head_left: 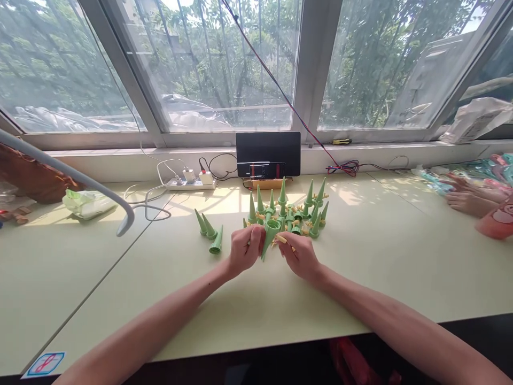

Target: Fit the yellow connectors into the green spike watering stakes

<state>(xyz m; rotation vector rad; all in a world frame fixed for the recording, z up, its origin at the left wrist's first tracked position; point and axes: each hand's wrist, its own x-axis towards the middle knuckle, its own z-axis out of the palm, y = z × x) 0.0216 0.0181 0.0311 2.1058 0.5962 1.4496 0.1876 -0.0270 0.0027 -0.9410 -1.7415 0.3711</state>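
My left hand [246,247] is closed around a green plant watering spike [272,229], its round threaded opening facing up and its point slanting down. Just right of it, my right hand [300,255] pinches a small yellow valve piece [281,239]; a small gap seems to part it from the spike. Behind both hands stands a cluster of green spikes [282,191], several with yellow pieces sticking out of their sides. To the left, two spikes [209,226] stand point up, and another spike [216,241] leans over beside them.
A dark-screened tablet [268,149] leans at the window, near a power strip [190,184] with cables. A grey curved bar [80,176] reaches in from the left near a green-white packet [86,203]. At far right are another person's hand [465,198] and teal items [503,166].
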